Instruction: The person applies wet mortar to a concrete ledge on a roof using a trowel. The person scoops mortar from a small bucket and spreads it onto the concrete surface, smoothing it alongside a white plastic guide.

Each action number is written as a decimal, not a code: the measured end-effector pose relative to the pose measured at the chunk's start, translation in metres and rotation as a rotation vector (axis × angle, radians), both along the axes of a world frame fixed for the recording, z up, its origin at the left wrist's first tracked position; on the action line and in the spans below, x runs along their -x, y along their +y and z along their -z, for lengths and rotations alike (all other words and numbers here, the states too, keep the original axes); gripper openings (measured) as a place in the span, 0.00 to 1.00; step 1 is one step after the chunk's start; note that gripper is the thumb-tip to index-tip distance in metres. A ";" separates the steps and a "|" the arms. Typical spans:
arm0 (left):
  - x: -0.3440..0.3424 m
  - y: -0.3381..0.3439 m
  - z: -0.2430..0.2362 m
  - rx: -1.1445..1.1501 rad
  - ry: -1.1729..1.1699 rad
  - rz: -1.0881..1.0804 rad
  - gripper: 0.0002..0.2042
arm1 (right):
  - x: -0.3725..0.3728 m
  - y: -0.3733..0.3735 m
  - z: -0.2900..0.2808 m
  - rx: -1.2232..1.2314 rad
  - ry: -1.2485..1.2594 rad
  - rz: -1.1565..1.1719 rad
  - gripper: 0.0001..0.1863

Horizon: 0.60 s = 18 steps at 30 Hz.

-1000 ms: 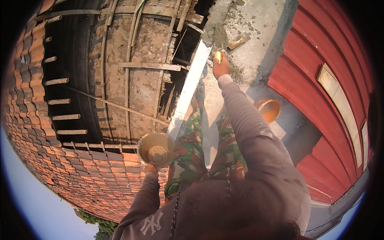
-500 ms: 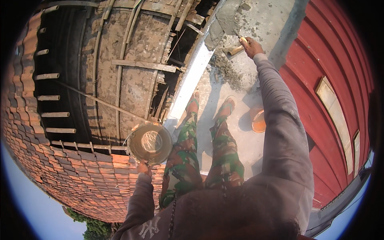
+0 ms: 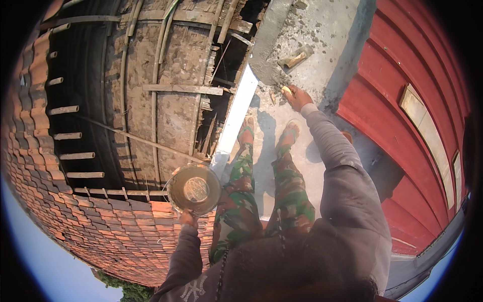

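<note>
My left hand [image 3: 188, 218] grips the near rim of a grey bucket [image 3: 174, 187], held beside my left leg; a pale round patch shows at its bottom. Out in front, my right hand [image 3: 301, 98] is closed around the light wooden handle [image 3: 287, 90] of what looks like a trowel; its blade is hard to make out against the mortar. Wet grey mortar [image 3: 265, 58] lies along the ledge beyond that hand, smooth on top. A wooden float [image 3: 296, 59] rests on the concrete just past the handle.
Left of the white ledge [image 3: 235, 113] the roof is opened, with bare battens [image 3: 183, 89] and dark gaps. Clay tiles [image 3: 115, 226] spread at lower left. Red metal roofing [image 3: 402, 100] rises on the right. An orange container [image 3: 347, 136] is mostly hidden behind my right arm.
My right hand has drawn nearer and a little left with the handle. The float, partly behind that hand before, now shows fully. The mortar heap by the feet is no longer visible there.
</note>
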State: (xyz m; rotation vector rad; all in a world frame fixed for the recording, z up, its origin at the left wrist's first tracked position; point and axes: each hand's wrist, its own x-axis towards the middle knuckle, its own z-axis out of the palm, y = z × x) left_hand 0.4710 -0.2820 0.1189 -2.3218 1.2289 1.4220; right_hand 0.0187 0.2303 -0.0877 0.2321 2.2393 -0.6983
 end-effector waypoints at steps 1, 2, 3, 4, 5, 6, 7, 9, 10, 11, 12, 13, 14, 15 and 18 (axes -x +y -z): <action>0.002 -0.006 -0.001 0.002 0.028 0.023 0.15 | 0.005 0.015 0.007 -0.010 0.026 0.011 0.30; 0.004 -0.012 -0.003 -0.037 0.028 0.017 0.15 | 0.012 0.026 0.015 -0.021 0.051 0.019 0.30; 0.001 -0.016 0.000 -0.071 0.031 0.001 0.15 | 0.032 0.030 0.014 -0.028 0.088 0.025 0.31; 0.004 -0.023 0.002 -0.112 0.034 -0.005 0.15 | 0.051 0.041 0.020 -0.051 0.135 0.047 0.31; 0.010 -0.027 0.006 -0.112 0.042 0.022 0.16 | 0.071 0.054 0.029 -0.075 0.183 0.072 0.31; 0.012 -0.026 0.007 -0.109 0.048 0.041 0.16 | 0.092 0.060 0.033 -0.105 0.266 0.105 0.31; 0.017 -0.028 0.010 -0.108 0.056 0.062 0.16 | 0.111 0.069 0.036 -0.093 0.362 0.080 0.33; -0.012 -0.051 0.000 -0.019 -0.123 0.718 0.12 | 0.144 0.053 0.031 -0.030 0.255 0.216 0.33; -0.024 -0.060 -0.002 0.017 -0.215 1.040 0.11 | 0.146 0.042 0.033 0.000 0.222 0.264 0.33; -0.014 -0.060 0.006 -0.060 -0.112 0.648 0.08 | 0.149 0.036 0.033 0.016 0.204 0.312 0.33; -0.001 -0.053 0.013 -0.053 -0.038 0.490 0.07 | 0.143 0.033 0.038 0.028 0.213 0.352 0.33; 0.013 -0.038 0.017 -0.049 0.035 0.331 0.06 | 0.133 0.031 0.042 0.032 0.212 0.381 0.32; 0.026 -0.027 0.015 -0.042 0.100 0.170 0.06 | 0.112 0.022 0.048 0.041 0.228 0.395 0.31; 0.039 -0.021 0.010 -0.032 0.092 0.180 0.05 | 0.090 0.011 0.051 0.052 0.252 0.403 0.30; 0.081 -0.018 -0.006 -0.014 0.126 0.206 0.05 | 0.005 -0.021 0.060 0.102 0.360 0.440 0.27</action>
